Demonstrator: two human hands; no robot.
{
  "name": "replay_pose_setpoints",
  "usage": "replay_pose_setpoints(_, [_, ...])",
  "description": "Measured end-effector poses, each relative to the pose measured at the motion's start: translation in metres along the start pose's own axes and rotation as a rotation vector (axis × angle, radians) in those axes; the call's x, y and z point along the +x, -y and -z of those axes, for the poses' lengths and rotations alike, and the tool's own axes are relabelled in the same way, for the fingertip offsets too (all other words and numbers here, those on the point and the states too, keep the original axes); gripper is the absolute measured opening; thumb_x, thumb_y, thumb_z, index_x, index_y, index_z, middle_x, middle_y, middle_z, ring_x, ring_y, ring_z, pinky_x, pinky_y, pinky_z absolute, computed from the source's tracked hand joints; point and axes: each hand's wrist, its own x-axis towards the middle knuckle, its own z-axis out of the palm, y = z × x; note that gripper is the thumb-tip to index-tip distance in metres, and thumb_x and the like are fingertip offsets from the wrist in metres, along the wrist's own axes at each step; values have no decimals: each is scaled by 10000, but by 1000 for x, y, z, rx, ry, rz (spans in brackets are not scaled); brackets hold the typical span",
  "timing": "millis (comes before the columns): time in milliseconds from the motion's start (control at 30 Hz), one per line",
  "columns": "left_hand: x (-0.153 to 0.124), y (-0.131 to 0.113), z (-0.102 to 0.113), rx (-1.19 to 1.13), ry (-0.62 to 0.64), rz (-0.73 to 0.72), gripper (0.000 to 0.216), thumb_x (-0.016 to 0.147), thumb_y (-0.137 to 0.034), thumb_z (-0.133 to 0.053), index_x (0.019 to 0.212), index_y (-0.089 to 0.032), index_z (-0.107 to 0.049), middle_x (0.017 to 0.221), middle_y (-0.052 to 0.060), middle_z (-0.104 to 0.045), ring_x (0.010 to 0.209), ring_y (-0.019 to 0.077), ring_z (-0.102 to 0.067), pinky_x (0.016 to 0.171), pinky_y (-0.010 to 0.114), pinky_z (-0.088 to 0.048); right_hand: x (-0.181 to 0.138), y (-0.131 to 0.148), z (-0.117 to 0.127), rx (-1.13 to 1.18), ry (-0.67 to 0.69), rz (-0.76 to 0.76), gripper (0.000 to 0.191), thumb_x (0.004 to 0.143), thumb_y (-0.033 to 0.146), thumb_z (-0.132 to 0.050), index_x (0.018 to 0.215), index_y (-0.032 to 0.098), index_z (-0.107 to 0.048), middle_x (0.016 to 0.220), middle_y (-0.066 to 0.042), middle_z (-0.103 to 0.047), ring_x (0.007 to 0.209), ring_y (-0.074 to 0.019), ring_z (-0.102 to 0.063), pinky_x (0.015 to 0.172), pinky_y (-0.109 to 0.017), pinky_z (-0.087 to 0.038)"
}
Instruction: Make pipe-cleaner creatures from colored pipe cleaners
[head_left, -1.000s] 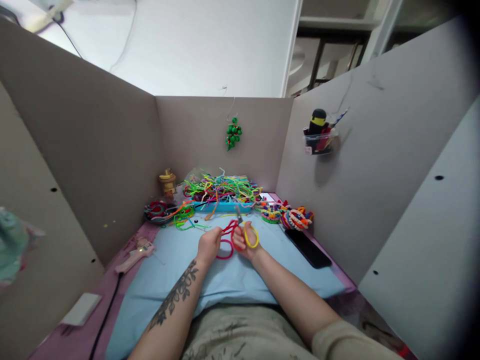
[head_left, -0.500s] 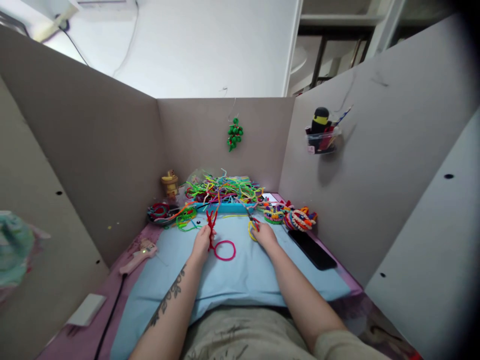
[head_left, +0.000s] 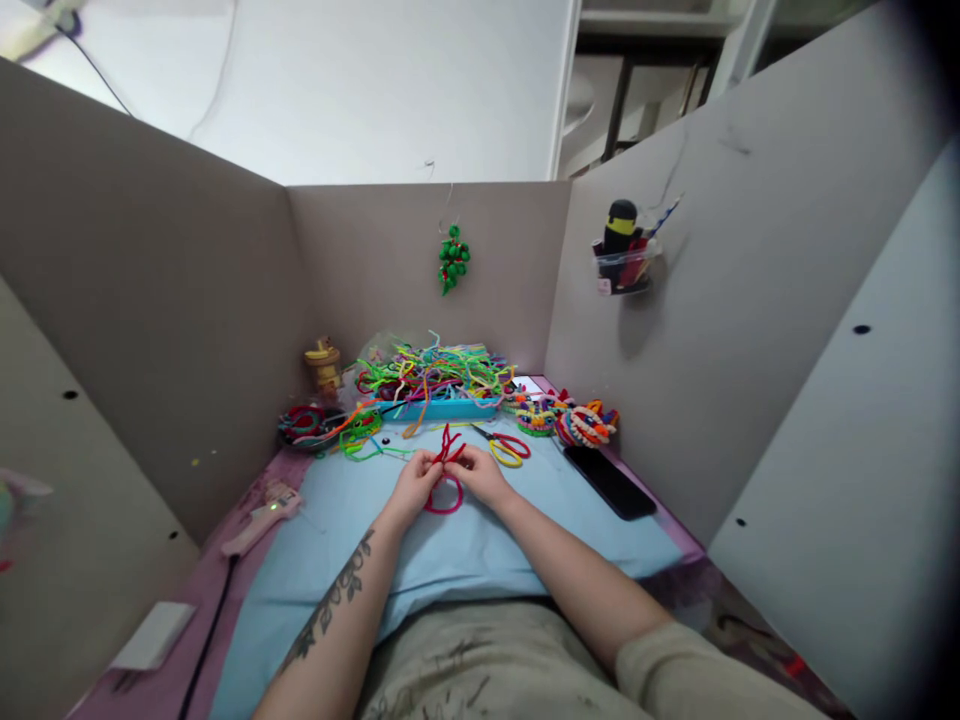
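My left hand (head_left: 418, 481) and my right hand (head_left: 478, 475) meet over the middle of the blue cloth, both pinching a piece of red pipe cleaners (head_left: 448, 440). Several red ends stick up between the fingers. A pinkish-red ring (head_left: 445, 508) of the same fuzzy stem hangs just below the fingertips. The exact spot where the fingers grip is partly hidden. Beyond my right hand lie scissors (head_left: 506, 450) with red and yellow handles, their blades pointing up and left.
A blue tray (head_left: 450, 410) heaped with colourful pipe cleaners (head_left: 450, 370) stands at the back. Finished colourful pieces (head_left: 589, 424) and a black phone (head_left: 609, 482) are on the right. At left lie a pink glue gun (head_left: 262, 520) with a cord and a white box (head_left: 156, 636). Grey panels enclose the sides.
My right hand has let go of the scissors, which now lie on the cloth, and has come left to the red pipe cleaners. My left hand still holds them. The view has shifted slightly.
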Motion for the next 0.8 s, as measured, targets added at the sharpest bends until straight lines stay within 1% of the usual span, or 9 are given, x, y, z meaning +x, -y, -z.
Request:
replay_pose_setpoints(67, [-1, -1, -3, 25, 13, -5, 257, 678, -341, -636, 767, -170, -467, 562, -35, -582, 514, 98, -538, 520, 200, -376, -2, 1, -2, 72, -29, -52, 155, 712, 310, -617, 724, 156, -632, 674, -11, -597, 627, -126, -528, 600, -242, -418])
replay_pose_setpoints(133, [0, -3, -3, 30, -35, -18, 250, 690, -343, -614, 777, -175, -451, 614, -8, -621, 565, 118, -580, 553, 216, -408, -1, 0, 2, 152, -59, -107, 169, 700, 320, -620, 697, 153, -598, 622, 7, -572, 579, -112, -511, 567, -231, -409])
replay_pose_setpoints(233, [2, -8, 1, 27, -216, -54, 255, 709, -361, -578, 827, -179, -443, 713, 28, -657, 642, 142, -620, 595, 242, -441, 7, -6, 11, 274, -192, -211, 213, 697, 364, -611, 676, 162, -543, 548, 33, -520, 492, -91, -472, 477, -205, -371])
replay_pose_setpoints(333, [4, -10, 7, 37, -359, -57, 289, 707, -388, -568, 875, -181, -455, 769, 33, -661, 563, 109, -584, 535, 222, -422, 21, -13, 18, 475, -343, -382, 200, 671, 327, -637, 714, 170, -522, 633, 9, -567, 535, -98, -538, 468, -193, -391])
replay_pose_setpoints(467, [4, -11, 10, -20, -329, -23, 338, 664, -425, -615, 834, -159, -493, 802, 58, -669, 509, 77, -528, 490, 198, -396, 29, -13, 20, 686, -287, -619, 241, 587, 175, -695, 745, 181, -514, 787, -24, -612, 694, -129, -619, 564, -212, -469])
replay_pose_setpoints(533, [3, -12, 8, -78, -278, 2, 350, 637, -427, -651, 795, -147, -514, 789, 63, -672, 511, 73, -524, 502, 200, -406, 27, -7, 15, 640, -194, -603, 250, 596, 182, -696, 794, 186, -545, 815, -28, -622, 680, -129, -615, 535, -209, -460])
replay_pose_setpoints(667, [2, -12, 7, -188, -155, 70, 351, 588, -396, -720, 762, -131, -571, 703, 38, -657, 540, 88, -546, 550, 212, -426, 25, 10, -4, 396, 58, -383, 195, 655, 282, -657, 810, 169, -624, 722, -7, -623, 581, -103, -548, 448, -176, -365])
replay_pose_setpoints(733, [3, -10, 9, -219, -127, 94, 347, 570, -383, -740, 753, -123, -602, 649, 26, -640, 565, 105, -561, 569, 220, -428, 28, 16, -15, 331, 94, -280, 164, 665, 302, -637, 734, 153, -628, 645, 11, -603, 554, -92, -514, 448, -172, -341])
replay_pose_setpoints(800, [5, -7, 12, -230, -163, 86, 352, 555, -379, -749, 754, -115, -627, 631, 25, -632, 583, 116, -567, 579, 225, -426, 31, 16, -24, 306, 55, -238, 185, 670, 330, -625, 670, 146, -605, 588, 20, -580, 528, -87, -492, 447, -176, -334])
